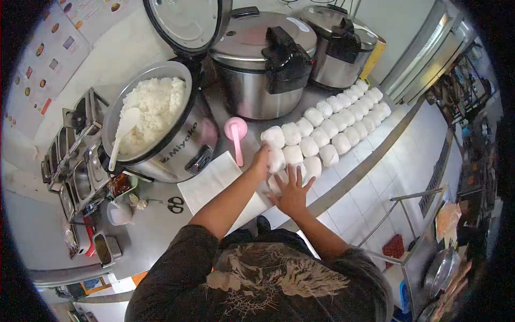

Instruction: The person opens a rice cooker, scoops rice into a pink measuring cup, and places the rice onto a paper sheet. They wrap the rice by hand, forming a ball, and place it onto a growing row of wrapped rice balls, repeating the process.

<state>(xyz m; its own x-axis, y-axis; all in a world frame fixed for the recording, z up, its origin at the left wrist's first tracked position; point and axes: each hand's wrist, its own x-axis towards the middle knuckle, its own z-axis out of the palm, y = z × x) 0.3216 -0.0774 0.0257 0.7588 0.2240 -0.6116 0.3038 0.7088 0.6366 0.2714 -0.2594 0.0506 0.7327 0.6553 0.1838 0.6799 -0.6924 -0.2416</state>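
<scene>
Nearest the camera, the person's dark printed shirt [257, 279] fills the lower frame, with both forearms reaching forward over the steel counter [155, 225].

The right hand [292, 193] lies flat with fingers spread wide, palm down, pressing on the nearest wrapped rice parcel [279, 182]; it grips nothing. The left hand [262, 161] rests just beside it, against the near end of the parcel rows; its fingers are hidden behind the wrist and parcels, so how far it is open cannot be told.

The rows of white wrapped rice parcels [327, 129] run diagonally from the hands toward the far right of the counter (three rows, parcels touching one another), parallel to the counter's edge.

Left of the hands, a stack of white paper sheets [214, 185] lies flat on the counter. Scissors [174, 204] lie just left of the sheets. A pink scoop [236, 134] lies face down between the sheets and the cookers, its handle toward the person.

Further left, an open rice cooker [161, 129] marked "Miyoko" holds cooked white rice, with a white paddle [122, 131] standing in it; its lid [185, 21] is raised upright behind. Small steel condiment tubs [75, 161] sit at the far left.

At the back, two closed steel cookers stand side by side: a larger one [263, 64] in the middle and a smaller one [340, 48] to its right.
</scene>
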